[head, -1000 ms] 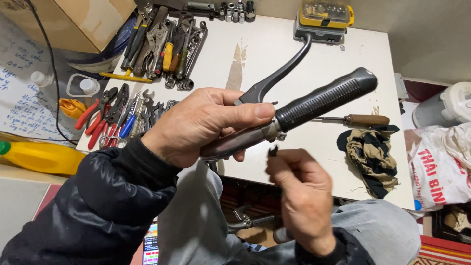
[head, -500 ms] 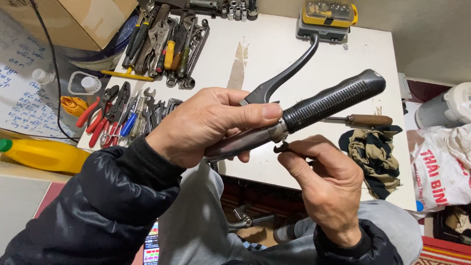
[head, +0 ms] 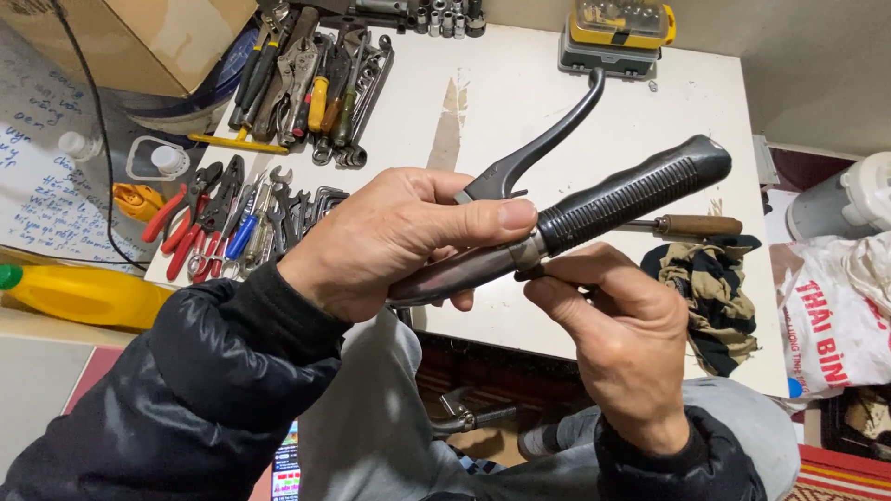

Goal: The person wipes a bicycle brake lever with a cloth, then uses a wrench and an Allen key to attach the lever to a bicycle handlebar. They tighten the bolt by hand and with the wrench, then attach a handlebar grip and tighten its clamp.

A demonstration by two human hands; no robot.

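Fingers of the left hand (head: pixel 399 241) wrap tight around the metal body of a rivet tool (head: pixel 594 204), its ribbed black handle pointing up-right; the right hand (head: pixel 617 325) pinches beneath the collar, above the white worktop (head: pixel 520 93) strewn with pliers (head: pixel 200 218).

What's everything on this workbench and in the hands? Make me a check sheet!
Surface: white table, scuffed, with a brown worn patch.
Job's things: dark metal tool with ribbed black grip and curved lever, held above the table.
Clutter: pliers and wrenches, red-handled pliers, wooden-handled screwdriver, striped rag, yellow parts case.
Grippers: left hand wraps the tool's metal body; right hand pinches under the collar where the grip begins.
Cables: black cable at left.
Surroundings: yellow bottle, cardboard box, white plastic bag.
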